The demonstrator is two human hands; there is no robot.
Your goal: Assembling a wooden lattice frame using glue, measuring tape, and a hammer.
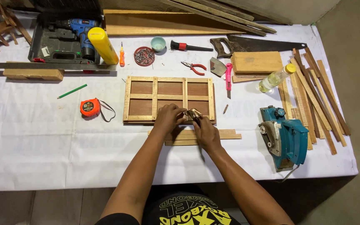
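Both hands meet at the near rail of the wooden frame [169,100]. The left hand [168,118] and right hand [205,132] each have their grip closed narrowly on a small metallic fitting [193,113], held against that rail. Judged step: positioning the fitting on the frame. Next move calls for steady alignment. Loose wooden strips [226,134] lie just beneath on the table [42,137]; an electric planer [284,139] sits right.

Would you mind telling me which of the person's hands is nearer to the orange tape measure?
Left. The left hand is at the wooden frame, right of the tape measure; the right hand is farther right.
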